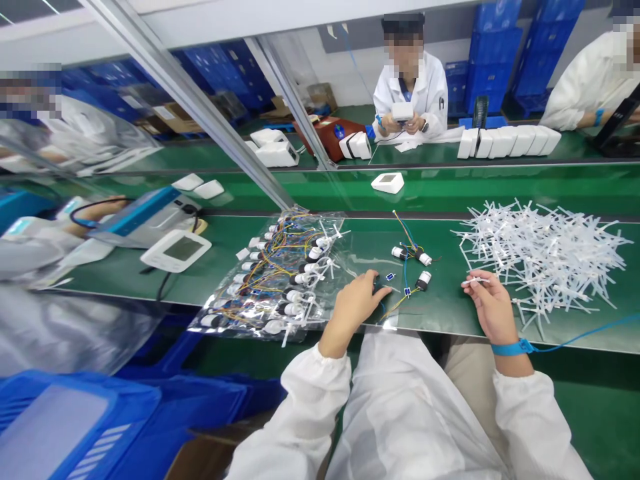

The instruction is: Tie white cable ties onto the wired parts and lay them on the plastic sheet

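Note:
My left hand [356,301] rests low over the bench, thumb and forefinger closed around a small dark motor [377,284], mostly hidden by the fingers. Blue and yellow wires run beside it. My right hand [491,305] pinches a white tube piece [475,281] above the bench. Right of that hand spreads a large heap of branched white tube pieces [545,250]. Between my hands lie a few loose black-and-white motors [423,280] with coloured wires. Left of my left hand, rows of wired motors [295,293] lie on a clear plastic sheet, some with white tubes attached.
A white device with a screen [177,251] lies left on the green bench [445,313]. Another white device [387,182] sits on the belt beyond. A blue cord [590,337] trails from my right wristband. Metal posts [200,100] rise ahead; a person [411,93] works opposite.

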A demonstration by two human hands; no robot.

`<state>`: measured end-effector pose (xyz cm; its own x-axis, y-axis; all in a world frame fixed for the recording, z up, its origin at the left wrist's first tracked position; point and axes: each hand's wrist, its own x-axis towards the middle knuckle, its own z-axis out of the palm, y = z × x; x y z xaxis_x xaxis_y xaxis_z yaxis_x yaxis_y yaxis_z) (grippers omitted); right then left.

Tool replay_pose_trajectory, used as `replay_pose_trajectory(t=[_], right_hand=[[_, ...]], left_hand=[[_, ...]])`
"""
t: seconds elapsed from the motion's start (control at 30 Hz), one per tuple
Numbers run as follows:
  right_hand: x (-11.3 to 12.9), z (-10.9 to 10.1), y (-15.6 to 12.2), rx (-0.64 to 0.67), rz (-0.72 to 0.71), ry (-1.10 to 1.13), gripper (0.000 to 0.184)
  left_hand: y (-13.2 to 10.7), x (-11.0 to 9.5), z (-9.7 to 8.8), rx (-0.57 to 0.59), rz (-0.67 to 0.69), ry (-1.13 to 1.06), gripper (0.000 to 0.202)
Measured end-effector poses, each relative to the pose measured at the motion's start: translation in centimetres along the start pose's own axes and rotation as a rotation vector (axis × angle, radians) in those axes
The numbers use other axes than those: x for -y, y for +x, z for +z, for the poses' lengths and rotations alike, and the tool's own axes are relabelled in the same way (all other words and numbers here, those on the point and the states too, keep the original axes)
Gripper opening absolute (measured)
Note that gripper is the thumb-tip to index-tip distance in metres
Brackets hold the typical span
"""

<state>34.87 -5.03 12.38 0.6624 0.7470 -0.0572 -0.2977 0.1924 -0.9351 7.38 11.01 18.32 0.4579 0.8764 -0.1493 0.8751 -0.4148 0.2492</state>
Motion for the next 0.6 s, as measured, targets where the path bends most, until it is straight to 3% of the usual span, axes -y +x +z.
replay_pose_trajectory(t=[0.17,0.3,0.4,0.47,0.6], right_hand=[[0.0,0.0,0.0,0.008,-0.002,0.006,0.036],[-0.1,0.1,-0.1,0.006,0.000,0.011,0.036],[-0.2,0.1,-0.1,0.008,-0.001,-0.006,0.036],[-0.2,0.0,-0.1,0.027,-0.006,-0.029,0.039],[-0.2,0.0,-0.1,0.051,-0.012,-0.046,0.038]], left_hand=[[1.5,-1.8,-0.4,0.036,0.118,0.035,0.025],[1.8,-1.9,-0.7,0.085,0.043,0.088,0.017],[1.1,-1.8,-0.7,-0.009,0.011,0.014,0.022],[0.6,-2.4,-0.4,-0.092,0.079,-0.112,0.022],[0.4,-5.7,1.2,-0.101,0.249,-0.276,0.015]])
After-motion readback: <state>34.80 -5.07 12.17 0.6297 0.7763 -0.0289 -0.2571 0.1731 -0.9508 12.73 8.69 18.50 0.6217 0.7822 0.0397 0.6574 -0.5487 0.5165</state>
